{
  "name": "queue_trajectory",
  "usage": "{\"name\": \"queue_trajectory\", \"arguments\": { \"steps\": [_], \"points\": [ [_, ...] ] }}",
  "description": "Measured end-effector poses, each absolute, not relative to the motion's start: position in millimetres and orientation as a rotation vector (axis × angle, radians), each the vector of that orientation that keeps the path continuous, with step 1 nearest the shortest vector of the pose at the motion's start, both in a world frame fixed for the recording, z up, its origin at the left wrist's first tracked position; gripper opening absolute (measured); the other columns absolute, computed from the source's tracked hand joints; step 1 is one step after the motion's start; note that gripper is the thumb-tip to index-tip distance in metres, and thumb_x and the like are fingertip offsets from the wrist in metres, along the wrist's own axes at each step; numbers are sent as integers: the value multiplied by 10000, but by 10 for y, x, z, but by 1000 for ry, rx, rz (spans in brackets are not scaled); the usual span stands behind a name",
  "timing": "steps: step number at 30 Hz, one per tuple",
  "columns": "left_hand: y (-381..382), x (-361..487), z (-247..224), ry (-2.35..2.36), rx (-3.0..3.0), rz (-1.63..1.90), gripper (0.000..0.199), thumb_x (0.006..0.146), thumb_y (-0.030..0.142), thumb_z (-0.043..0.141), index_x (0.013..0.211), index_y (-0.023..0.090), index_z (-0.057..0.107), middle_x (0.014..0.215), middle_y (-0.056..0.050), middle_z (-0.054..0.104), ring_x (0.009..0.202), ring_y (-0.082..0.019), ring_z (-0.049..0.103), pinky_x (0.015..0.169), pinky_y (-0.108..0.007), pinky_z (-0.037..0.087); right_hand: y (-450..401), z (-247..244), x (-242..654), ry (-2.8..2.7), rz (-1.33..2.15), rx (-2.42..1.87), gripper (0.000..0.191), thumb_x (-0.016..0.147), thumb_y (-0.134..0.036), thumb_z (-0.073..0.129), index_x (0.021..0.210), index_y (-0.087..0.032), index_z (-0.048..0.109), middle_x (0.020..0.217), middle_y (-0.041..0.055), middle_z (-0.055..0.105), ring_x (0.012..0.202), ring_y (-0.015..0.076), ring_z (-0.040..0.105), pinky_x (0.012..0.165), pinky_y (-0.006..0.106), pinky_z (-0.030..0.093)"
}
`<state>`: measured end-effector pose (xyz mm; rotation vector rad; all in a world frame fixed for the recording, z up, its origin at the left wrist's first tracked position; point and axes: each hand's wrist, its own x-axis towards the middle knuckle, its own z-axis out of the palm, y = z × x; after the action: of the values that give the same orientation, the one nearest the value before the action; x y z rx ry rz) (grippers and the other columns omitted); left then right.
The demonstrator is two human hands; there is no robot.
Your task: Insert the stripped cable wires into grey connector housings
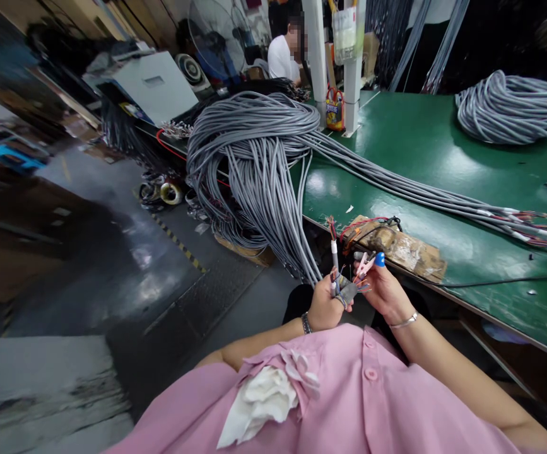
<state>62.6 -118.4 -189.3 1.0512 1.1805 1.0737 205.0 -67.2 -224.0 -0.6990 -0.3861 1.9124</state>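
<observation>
My left hand [327,304] is closed around a grey cable [334,255] close to its end, where a white band and thin coloured wires show. More fine wires fan out from a grey piece [347,292] at its fingertips. Just to the right, my right hand [387,293] is pinched on a small pale pink clip-like tool [364,266], whose exact kind I cannot make out. A blue cover [380,259] sits on one fingertip of that hand. Both hands are close together in front of the bench edge. A big bundle of grey cables [273,183] hangs over that edge toward my left hand.
On the green bench [410,139] lie cable ends with bared wires [519,227], a coiled grey bundle [510,107] and a worn taped block [396,246]. A white post [318,57] stands behind. A person in white [281,58] sits farther back.
</observation>
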Motion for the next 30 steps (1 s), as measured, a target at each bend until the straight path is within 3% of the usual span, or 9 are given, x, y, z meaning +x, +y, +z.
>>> {"name": "queue_trajectory", "arguments": {
  "steps": [6,11,14,18,23,30],
  "points": [
    [-1174,627,-1909,1199,1085,1055,336,730,410,687,769,145,485,574,6,554,454,-93,511,434,-204,437,-674,-2231,2031,-378,1892,-727,380,759,-538,673,826,-165,681,758,29,662,598,115,565,578,250,456],
    [-1184,584,-1889,1165,1107,1040,353,733,421,688,724,147,466,558,9,539,434,-84,501,429,-198,418,-722,-2248,2133,-512,2035,-690,590,763,-725,503,854,-168,677,833,67,668,672,152,607,643,296,496],
    [-1214,518,-1898,1154,1107,1002,367,709,422,716,738,147,475,563,6,548,440,-84,502,429,-192,409,-767,-2262,2266,-673,2139,-684,648,756,-748,481,945,-157,670,889,95,666,750,173,627,697,312,500],
    [-1264,427,-1960,1157,1169,963,363,693,404,736,766,143,495,579,4,560,457,-89,514,441,-194,412,-838,-2242,2365,-877,2196,-767,512,764,-629,604,950,-155,657,949,121,670,872,216,635,756,344,488],
    [-1283,381,-2106,1135,1286,937,309,711,348,722,717,139,494,592,1,561,490,-83,523,483,-192,423,-899,-2106,2232,-1062,2018,-958,305,685,-381,777,832,-138,666,788,37,656,698,125,592,714,276,469],
    [-1209,338,-2090,1062,1306,697,237,724,310,698,771,106,590,642,-39,626,540,-114,576,513,-208,457,-978,-2029,2099,-1357,1727,-1010,246,711,-368,742,788,-145,672,730,29,660,659,139,582,681,278,471]
  ]
}}
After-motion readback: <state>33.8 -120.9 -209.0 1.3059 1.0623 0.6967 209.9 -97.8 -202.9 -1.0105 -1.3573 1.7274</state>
